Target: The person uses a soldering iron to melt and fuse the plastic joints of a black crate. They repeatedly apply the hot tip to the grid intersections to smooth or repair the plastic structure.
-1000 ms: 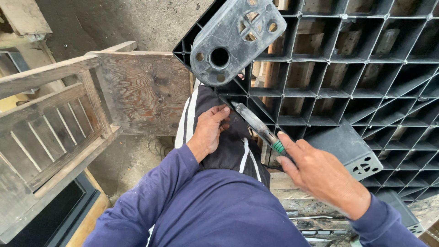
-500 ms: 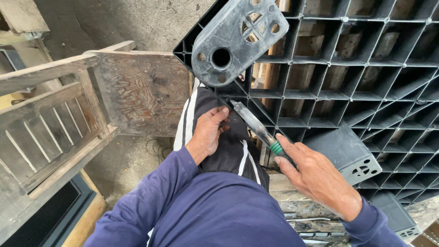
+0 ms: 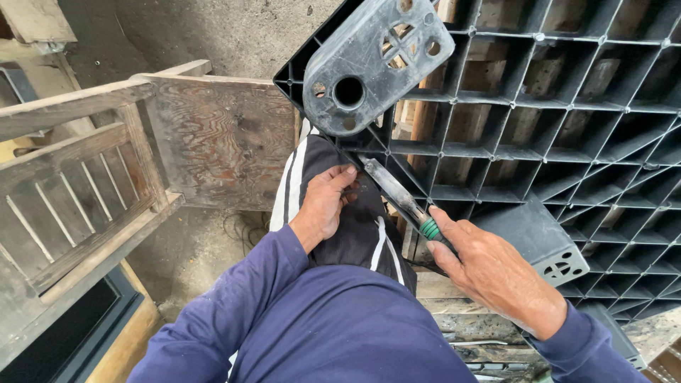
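Against black grid pallet (image 3: 567,128) — gripped screwdriver (image 3: 401,198)

Right hand (image 3: 496,273): grips green-collared metal tool (image 3: 401,198), tip against black plastic pallet (image 3: 539,113).
Left hand (image 3: 325,202): resting on black trouser leg (image 3: 358,227).
Left side: wooden frame (image 3: 128,163).

The black grid pallet (image 3: 553,120) is showing as matt moulded plastic, and its grey foot block (image 3: 376,60) is looking scuffed and scratched. The tool (image 3: 397,195) in the right hand (image 3: 496,273) is showing a dull, worn shaft, probably metal, with a green ribbed collar. The wooden pallet (image 3: 213,135) is looking rough, weathered and stained. The blue sleeves (image 3: 312,326) are appearing as soft matt cloth.
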